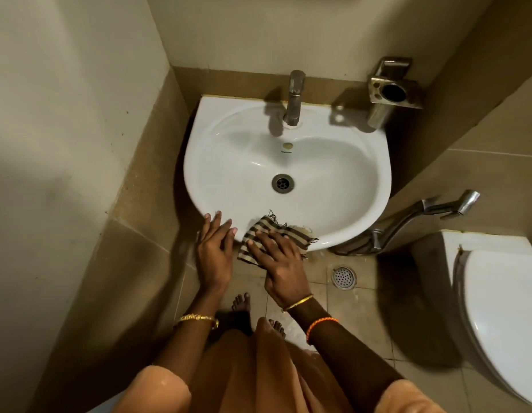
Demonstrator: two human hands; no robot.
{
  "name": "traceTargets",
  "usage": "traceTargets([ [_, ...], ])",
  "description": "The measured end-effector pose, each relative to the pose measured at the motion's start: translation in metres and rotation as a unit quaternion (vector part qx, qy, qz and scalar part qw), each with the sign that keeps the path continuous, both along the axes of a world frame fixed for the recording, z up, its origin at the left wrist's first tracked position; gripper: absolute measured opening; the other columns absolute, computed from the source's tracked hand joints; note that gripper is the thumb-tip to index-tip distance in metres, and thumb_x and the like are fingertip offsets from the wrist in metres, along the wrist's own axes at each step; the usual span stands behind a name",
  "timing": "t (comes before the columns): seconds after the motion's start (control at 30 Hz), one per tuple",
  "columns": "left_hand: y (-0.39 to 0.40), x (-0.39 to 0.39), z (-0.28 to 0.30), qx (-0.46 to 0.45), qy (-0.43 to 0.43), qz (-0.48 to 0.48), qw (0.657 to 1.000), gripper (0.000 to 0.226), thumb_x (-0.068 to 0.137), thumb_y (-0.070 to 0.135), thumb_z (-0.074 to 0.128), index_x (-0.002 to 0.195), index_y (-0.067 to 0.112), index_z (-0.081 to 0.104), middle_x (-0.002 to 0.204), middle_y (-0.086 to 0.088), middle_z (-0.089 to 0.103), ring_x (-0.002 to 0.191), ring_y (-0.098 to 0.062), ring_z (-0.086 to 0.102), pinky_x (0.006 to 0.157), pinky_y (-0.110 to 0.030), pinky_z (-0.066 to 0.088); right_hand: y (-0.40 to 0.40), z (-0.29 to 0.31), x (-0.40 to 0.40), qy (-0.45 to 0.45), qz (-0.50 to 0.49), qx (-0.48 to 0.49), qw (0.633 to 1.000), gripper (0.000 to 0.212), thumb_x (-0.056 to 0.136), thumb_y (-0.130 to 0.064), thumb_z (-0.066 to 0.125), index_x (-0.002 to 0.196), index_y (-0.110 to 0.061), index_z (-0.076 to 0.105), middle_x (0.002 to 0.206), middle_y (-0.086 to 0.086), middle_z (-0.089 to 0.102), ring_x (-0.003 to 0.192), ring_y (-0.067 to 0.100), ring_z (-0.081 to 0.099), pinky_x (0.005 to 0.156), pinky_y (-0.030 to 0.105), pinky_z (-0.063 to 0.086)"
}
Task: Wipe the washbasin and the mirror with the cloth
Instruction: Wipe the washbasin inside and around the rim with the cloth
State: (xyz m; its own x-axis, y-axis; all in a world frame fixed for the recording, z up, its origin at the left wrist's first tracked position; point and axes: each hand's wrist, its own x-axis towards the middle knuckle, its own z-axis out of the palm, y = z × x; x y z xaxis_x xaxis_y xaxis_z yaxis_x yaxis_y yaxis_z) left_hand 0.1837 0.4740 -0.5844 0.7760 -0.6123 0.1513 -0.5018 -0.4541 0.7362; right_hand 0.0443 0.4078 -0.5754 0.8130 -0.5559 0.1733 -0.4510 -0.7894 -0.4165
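A person stands at a white washbasin point(288, 162). The right hand point(281, 263) presses a striped cloth point(276, 234) flat on the basin's near rim, fingers spread. Just beside it, the left hand point(214, 248) rests on the rim, fingers straight, holding nothing. Half the cloth hangs off the rim below the right hand; it could slip to the floor. No mirror is visible.

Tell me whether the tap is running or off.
Off. No water falls from the tap, and the washbasin holds no pool around its drain.
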Motion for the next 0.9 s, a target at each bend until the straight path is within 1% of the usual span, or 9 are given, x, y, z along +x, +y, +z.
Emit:
traceTargets([
  [0.1, 0.003, 0.002, -0.004, 0.007, 0.003, 0.026, 1.000, 0.025, 0.090, 0.017, 0.060, 0.112, 0.007, 0.069, 0.135, -0.008, 0.057, 0.138, -0.026, 0.038, 0.111, -0.052, 0.033, -0.020, -0.009, -0.035, -0.011, -0.008, -0.041, 0.999, 0.076, 0.061, -0.001, 0.034, 0.132, -0.022, 0.048, 0.132, 0.010, 0.058, 0.126, 0.030, 0.040, 0.108, 0.045, 0.025],
  [0.23, -0.008, -0.005, -0.005, 0.000, -0.016, 0.047, 0.999, 0.020, 0.086, 0.008, 0.063, 0.103, 0.002, 0.072, 0.130, -0.017, 0.059, 0.134, -0.035, 0.041, 0.105, -0.054, 0.038, -0.064, -0.005, -0.077, -0.035, -0.157, -0.038, 0.986, 0.066, 0.062, -0.002, 0.033, 0.121, -0.015, 0.060, 0.124, 0.014, 0.062, 0.125, 0.031, 0.043, 0.107, 0.049, 0.034],
  [0.33, -0.013, -0.013, -0.005, -0.007, -0.064, 0.038, 0.997, 0.015, 0.082, 0.005, 0.067, 0.095, 0.003, 0.074, 0.127, -0.019, 0.061, 0.131, -0.036, 0.043, 0.104, -0.045, 0.042, -0.054, -0.002, -0.060, -0.044, -0.252, -0.022, 0.966, 0.063, 0.059, -0.006, 0.031, 0.110, -0.012, 0.068, 0.119, 0.013, 0.064, 0.122, 0.032, 0.047, 0.105, 0.052, 0.037],
  [0.43, -0.021, -0.029, 0.001, -0.027, -0.097, -0.009, 0.995, 0.011, 0.080, 0.010, 0.070, 0.089, 0.006, 0.075, 0.112, -0.015, 0.066, 0.117, -0.026, 0.047, 0.095, -0.032, 0.044, -0.021, 0.001, -0.028, -0.023, -0.236, -0.032, 0.971, 0.063, 0.059, -0.004, 0.030, 0.107, -0.014, 0.069, 0.115, 0.011, 0.066, 0.117, 0.035, 0.055, 0.107, 0.050, 0.036],
  [0.57, -0.027, -0.042, 0.002, -0.010, -0.086, -0.040, 0.995, 0.028, 0.085, 0.024, 0.052, 0.088, 0.008, 0.075, 0.090, -0.010, 0.067, 0.095, -0.017, 0.047, 0.078, -0.037, 0.053, -0.038, -0.007, -0.048, 0.005, -0.192, -0.075, 0.978, 0.060, 0.061, 0.005, 0.038, 0.110, -0.014, 0.068, 0.116, 0.013, 0.066, 0.117, 0.037, 0.056, 0.102, 0.052, 0.040],
  [0.67, -0.027, -0.041, 0.003, 0.043, -0.104, -0.052, 0.992, 0.032, 0.084, 0.027, 0.046, 0.085, 0.010, 0.073, 0.083, -0.007, 0.070, 0.089, -0.021, 0.054, 0.078, -0.037, 0.052, -0.096, -0.007, -0.083, 0.027, -0.228, -0.078, 0.970, 0.044, 0.066, 0.004, 0.059, 0.107, -0.010, 0.068, 0.120, 0.017, 0.064, 0.122, 0.040, 0.050, 0.104, 0.048, 0.042],
  [0.77, -0.031, -0.041, 0.008, 0.094, -0.121, -0.061, 0.986, 0.032, 0.081, 0.026, 0.043, 0.080, 0.012, 0.072, 0.080, -0.007, 0.069, 0.084, -0.032, 0.061, 0.079, -0.037, 0.050, -0.131, 0.003, -0.095, 0.019, -0.259, -0.076, 0.963, 0.033, 0.074, -0.009, 0.050, 0.100, -0.004, 0.070, 0.117, 0.023, 0.064, 0.118, 0.049, 0.051, 0.098, 0.056, 0.045],
  [0.83, -0.034, -0.046, 0.008, 0.101, -0.122, -0.073, 0.985, 0.030, 0.081, 0.026, 0.044, 0.077, 0.013, 0.071, 0.079, -0.006, 0.068, 0.083, -0.032, 0.061, 0.081, -0.033, 0.042, -0.118, 0.004, -0.083, 0.009, -0.297, -0.072, 0.952, 0.033, 0.069, 0.000, 0.059, 0.100, -0.004, 0.070, 0.118, 0.024, 0.063, 0.118, 0.052, 0.049, 0.097, 0.059, 0.045],
  [0.9, -0.036, -0.056, 0.009, 0.087, -0.117, -0.097, 0.985, 0.027, 0.081, 0.025, 0.047, 0.076, 0.012, 0.070, 0.078, -0.006, 0.068, 0.080, -0.031, 0.061, 0.079, -0.029, 0.037, -0.085, 0.001, -0.064, -0.008, -0.311, -0.056, 0.949, 0.045, 0.063, 0.011, 0.058, 0.104, -0.005, 0.068, 0.122, 0.023, 0.061, 0.122, 0.053, 0.044, 0.097, 0.060, 0.041],
])
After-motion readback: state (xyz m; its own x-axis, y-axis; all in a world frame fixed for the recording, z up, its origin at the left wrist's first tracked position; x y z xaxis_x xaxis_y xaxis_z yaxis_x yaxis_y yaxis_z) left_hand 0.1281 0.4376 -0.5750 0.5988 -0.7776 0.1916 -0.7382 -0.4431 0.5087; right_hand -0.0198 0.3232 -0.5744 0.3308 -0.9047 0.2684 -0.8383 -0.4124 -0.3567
